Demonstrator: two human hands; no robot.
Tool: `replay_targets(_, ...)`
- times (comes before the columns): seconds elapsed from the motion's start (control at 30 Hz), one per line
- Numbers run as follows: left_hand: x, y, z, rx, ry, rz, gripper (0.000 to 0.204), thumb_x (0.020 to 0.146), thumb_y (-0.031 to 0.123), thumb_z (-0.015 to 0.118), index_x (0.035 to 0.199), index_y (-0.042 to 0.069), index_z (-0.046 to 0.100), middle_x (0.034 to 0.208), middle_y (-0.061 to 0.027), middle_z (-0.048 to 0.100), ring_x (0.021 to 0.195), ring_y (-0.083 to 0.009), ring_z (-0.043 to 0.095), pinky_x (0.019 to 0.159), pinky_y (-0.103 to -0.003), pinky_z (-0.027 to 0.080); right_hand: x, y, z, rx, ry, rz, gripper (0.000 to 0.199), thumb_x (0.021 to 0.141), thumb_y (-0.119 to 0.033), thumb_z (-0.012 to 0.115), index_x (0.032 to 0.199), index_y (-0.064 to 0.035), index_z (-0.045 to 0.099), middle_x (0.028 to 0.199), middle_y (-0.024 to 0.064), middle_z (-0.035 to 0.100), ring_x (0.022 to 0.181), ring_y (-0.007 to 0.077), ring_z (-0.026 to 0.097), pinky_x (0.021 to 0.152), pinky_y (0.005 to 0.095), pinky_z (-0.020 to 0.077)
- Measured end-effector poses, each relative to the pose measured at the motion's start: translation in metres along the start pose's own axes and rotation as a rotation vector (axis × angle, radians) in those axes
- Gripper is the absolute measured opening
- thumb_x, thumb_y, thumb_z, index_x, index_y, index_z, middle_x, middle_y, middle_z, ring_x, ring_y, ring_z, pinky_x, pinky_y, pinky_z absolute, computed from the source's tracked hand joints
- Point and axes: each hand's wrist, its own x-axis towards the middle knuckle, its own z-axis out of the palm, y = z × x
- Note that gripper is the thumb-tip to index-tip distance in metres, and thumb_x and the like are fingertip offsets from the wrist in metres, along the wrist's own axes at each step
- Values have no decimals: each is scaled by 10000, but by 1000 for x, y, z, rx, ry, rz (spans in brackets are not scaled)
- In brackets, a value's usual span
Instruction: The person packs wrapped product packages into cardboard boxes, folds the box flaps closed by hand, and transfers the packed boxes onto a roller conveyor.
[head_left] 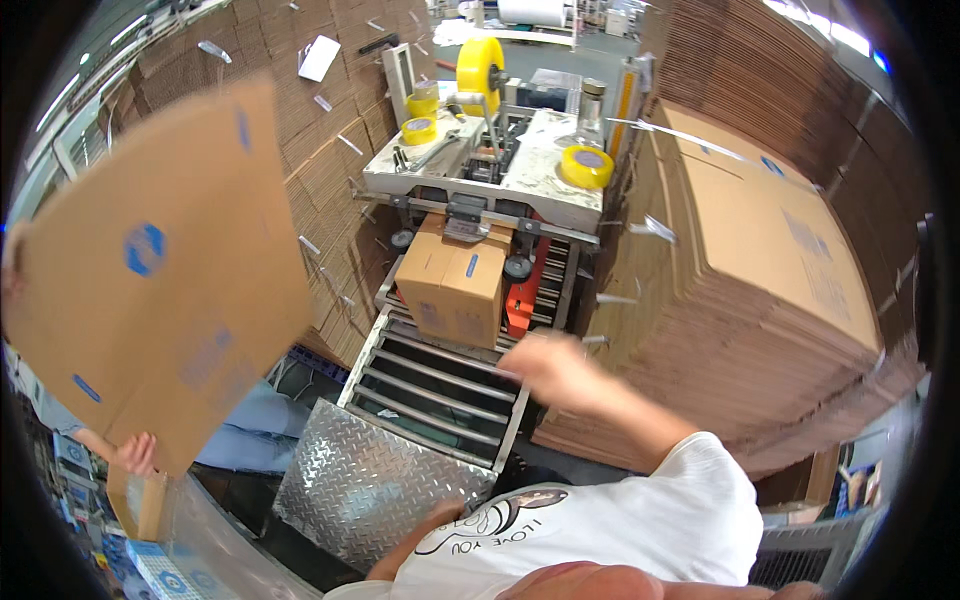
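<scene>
My right hand [548, 368] reaches out over the right side of the roller conveyor [440, 385], just in front of a cardboard box [447, 290]. Motion smears its fingers, and I cannot make out anything in them. The box stands on the rollers, partly under the carton taping machine [540, 165], with its closed top below the machine's crossbar. Low by my shirt, my left hand [443, 514] is next to a diamond-patterned metal plate [360, 480]; its fingers are mostly hidden.
At left, another person's hand [137, 454] holds a large flattened carton [165, 270]. Stacked flat cartons [740, 340] rise on the right; more carton stacks [310, 130] stand behind left. Yellow tape rolls [587, 167] and a glass jar [590, 110] sit on the machine. An orange side belt [525, 295] flanks the box.
</scene>
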Motion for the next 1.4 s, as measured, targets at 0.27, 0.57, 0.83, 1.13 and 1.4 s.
replay_targets(0.27, -190, -88, -77, -888, 213, -658, 253, 922, 256, 516, 997, 23, 580, 892, -196, 669, 748, -312, 669, 572, -403, 488, -94, -25, -203, -1204, 486, 215, 120, 819, -37, 603, 901, -30, 691, 847, 138, 687, 824, 322, 641, 758, 395, 516)
replay_targets(0.57, -274, -123, -91, -1002, 341, -590, 342, 949, 297, 514, 1133, 9, 502, 983, -211, 666, 741, -286, 680, 474, -327, 469, -57, -51, -228, -1417, -6, 229, 59, 754, -53, 607, 756, -10, 648, 773, 175, 672, 759, 330, 670, 704, 409, 541)
replay_targets(0.83, -275, -113, -72, -1076, 306, -512, 358, 955, 296, 528, 1163, 7, 492, 956, -184, 655, 678, -240, 643, 415, -282, 437, -116, -129, -70, -1312, 256, -163, 546, 774, -180, 722, 1252, -41, 499, 1220, 181, 594, 1109, 322, 598, 926, 461, 512)
replay_targets(1.13, -210, -18, -123, -653, 719, 210, 595, 825, 206, 727, 1303, -9, 447, 1083, -202, 623, 966, -324, 622, 821, -406, 509, -87, -327, -89, -1276, -57, -814, 160, 707, -86, 614, 858, -45, 580, 782, 48, 630, 732, 144, 659, 607, 270, 522)
replay_targets(1.4, -354, 142, -201, 119, 1328, 382, 1069, 504, 261, 916, 1393, 44, 364, 1290, -172, 526, 1200, -364, 475, 1064, -474, 333, 5, -247, -88, -162, -102, -548, 140, 800, -24, 692, 874, 1, 576, 808, 80, 629, 740, 223, 626, 673, 339, 485)
